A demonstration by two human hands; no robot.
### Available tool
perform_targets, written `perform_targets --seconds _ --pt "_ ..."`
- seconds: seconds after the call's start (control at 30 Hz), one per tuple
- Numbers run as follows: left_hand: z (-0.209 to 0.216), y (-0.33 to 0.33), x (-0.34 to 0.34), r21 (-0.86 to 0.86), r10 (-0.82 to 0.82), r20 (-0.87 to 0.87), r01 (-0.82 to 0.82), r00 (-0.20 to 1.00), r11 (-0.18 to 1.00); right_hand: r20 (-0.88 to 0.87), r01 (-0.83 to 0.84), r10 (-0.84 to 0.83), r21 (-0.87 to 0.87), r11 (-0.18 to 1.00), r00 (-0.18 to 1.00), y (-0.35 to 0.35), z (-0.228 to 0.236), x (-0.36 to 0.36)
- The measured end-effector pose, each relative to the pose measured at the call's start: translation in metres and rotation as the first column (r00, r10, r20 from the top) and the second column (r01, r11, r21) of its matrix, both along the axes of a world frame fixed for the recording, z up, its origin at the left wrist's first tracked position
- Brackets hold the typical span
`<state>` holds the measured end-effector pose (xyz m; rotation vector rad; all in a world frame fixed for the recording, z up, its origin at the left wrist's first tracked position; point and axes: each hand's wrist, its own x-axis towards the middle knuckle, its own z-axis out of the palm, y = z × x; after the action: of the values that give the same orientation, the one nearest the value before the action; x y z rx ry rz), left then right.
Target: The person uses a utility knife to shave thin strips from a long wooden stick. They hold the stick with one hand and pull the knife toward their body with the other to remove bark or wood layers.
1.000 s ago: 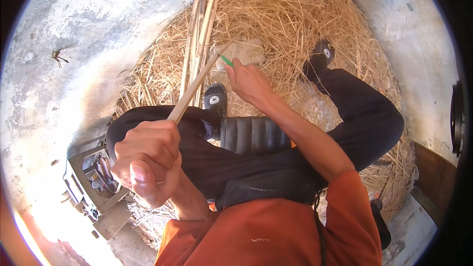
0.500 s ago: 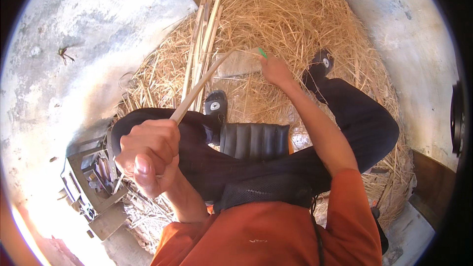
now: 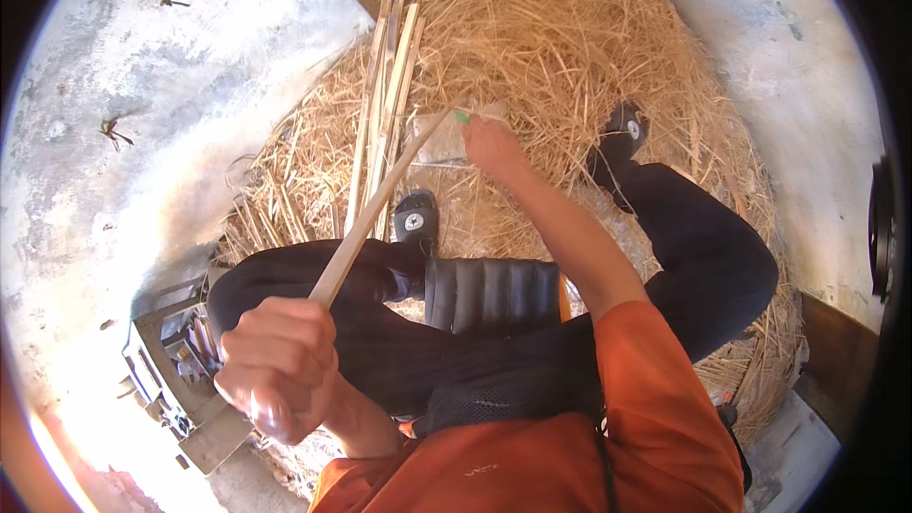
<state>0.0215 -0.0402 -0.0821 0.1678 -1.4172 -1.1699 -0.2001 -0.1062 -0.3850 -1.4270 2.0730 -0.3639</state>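
My left hand (image 3: 280, 366) is closed round the near end of a long pale strip of wood or bamboo (image 3: 366, 223). The strip slants up and away, over my left knee, to a point beside my right hand (image 3: 491, 144). There, my right hand is closed, and a small green thing (image 3: 463, 117) shows at its fingers. Its kind is too small to tell. A thin pale piece runs from the strip's far end across to the right fingers; whether it is part of the strip I cannot tell.
Straw-like shavings (image 3: 551, 38) cover the floor ahead. Several long pale strips (image 3: 385, 104) lie to the left of a flat block (image 3: 442, 144). A black padded seat (image 3: 494, 293) lies between my legs. A frame holding small items (image 3: 185, 361) stands at left, beside a pale slab (image 3: 190, 66).
My right hand has moved left and slightly nearer, bringing the green thing to the strip's far end. My left hand has dropped lower and nearer, still gripping the strip.
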Motion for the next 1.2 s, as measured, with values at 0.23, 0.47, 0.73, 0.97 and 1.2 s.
perform_targets --seconds 0.23,0.47,0.73,0.97,1.2 --pt "-0.002 -0.003 0.005 0.012 0.036 0.022 -0.037 0.999 0.999 -0.001 0.033 -0.034 0.150 0.988 0.999 -0.037 -0.067 -0.015" --pt "-0.001 -0.007 0.008 0.015 0.047 0.040 -0.048 0.998 0.999 -0.087 0.117 -0.103 0.175 0.978 0.991 -0.043 -0.101 -0.035" --pt "0.006 0.000 0.012 0.035 0.067 0.012 -0.067 0.998 0.997 -0.138 -0.026 0.078 0.346 0.938 0.987 -0.024 0.041 -0.060" --pt "0.048 0.011 0.015 0.030 -0.010 -0.042 0.011 0.999 0.999 0.053 -0.040 0.039 0.025 0.999 0.998 0.016 0.162 -0.070" --pt "0.015 0.006 -0.007 0.117 0.125 -0.013 -0.122 0.992 0.986 0.454 -0.013 0.115 -0.222 0.975 0.884 0.115 0.236 0.034"
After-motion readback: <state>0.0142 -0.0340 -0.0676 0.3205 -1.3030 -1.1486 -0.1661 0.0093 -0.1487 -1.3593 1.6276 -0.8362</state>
